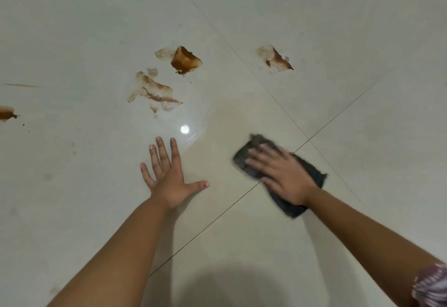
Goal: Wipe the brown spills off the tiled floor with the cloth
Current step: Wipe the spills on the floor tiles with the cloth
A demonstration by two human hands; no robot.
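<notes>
- Well, on my feed the head camera looks down on a pale, glossy tiled floor [72, 28], cut by thin dark grout lines [271, 94] that cross just right of the hands.
- The left hand [169, 181] lies flat on the tile, palm down. Its fingers are straight and spread wide, the thumb points right, and it holds nothing.
- The right hand [283, 173] presses flat on a dark grey cloth [313, 171], fingers straight and slightly apart, not curled round it.
- The cloth lies on the floor across one grout line, just beside the crossing. It sticks out past the fingertips and past the wrist, and its edges are blurred on my screen.
- All the brown marks I can see lie apart from the cloth, farther from the person.
- A thick dark brown spill [185, 61] sits beyond the left hand, with a paler smear on its left side.
- Just nearer is a thin streaky spill [154, 90], brown lines around pale patches.
- On the next tile, across the long grout line, a smaller spill [274, 59] lies beyond the cloth.
- At the left edge a brown puddle [6, 113] is cut off by the frame, with a thin brown streak [23, 85] beyond it.
- A bright lamp reflection [185, 129] shines just beyond the left fingertips.
- A patterned sleeve [430, 285] shows in the lower right corner.
</notes>
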